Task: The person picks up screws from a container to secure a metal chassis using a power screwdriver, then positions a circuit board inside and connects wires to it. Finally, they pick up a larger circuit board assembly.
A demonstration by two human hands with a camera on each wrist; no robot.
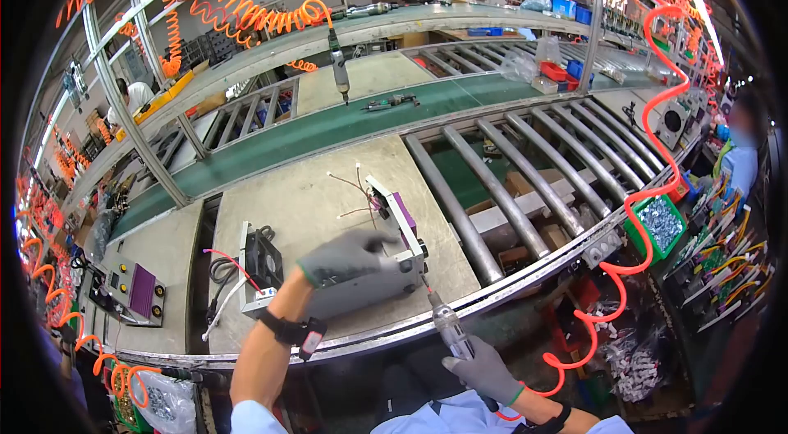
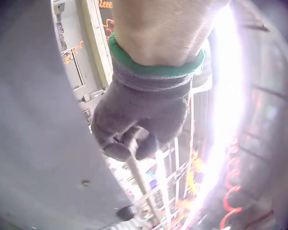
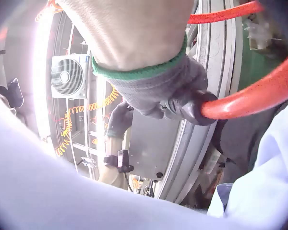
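Note:
A grey metal welding-machine-like case (image 1: 353,296) lies on the bench with a purple-striped end panel (image 1: 404,212) at its right and loose wires rising behind. My gloved left hand (image 1: 349,260) reaches over the case, fingers near that panel's corner. In the left wrist view the left hand's fingers (image 2: 116,151) are bent beside a grey sheet surface; I cannot tell whether anything is between them. My gloved right hand (image 1: 484,370) grips an air screwdriver (image 1: 450,327), its bit pointing up at the case's near right corner. A red hose (image 3: 249,98) runs from the tool.
Metal rollers (image 1: 525,179) continue the bench to the right. A second case with a purple panel (image 1: 141,293) stands at the left. Another screwdriver (image 1: 339,64) hangs over the green belt (image 1: 279,134), where one more tool (image 1: 390,102) lies. A green bin (image 1: 658,225) of small parts sits at right.

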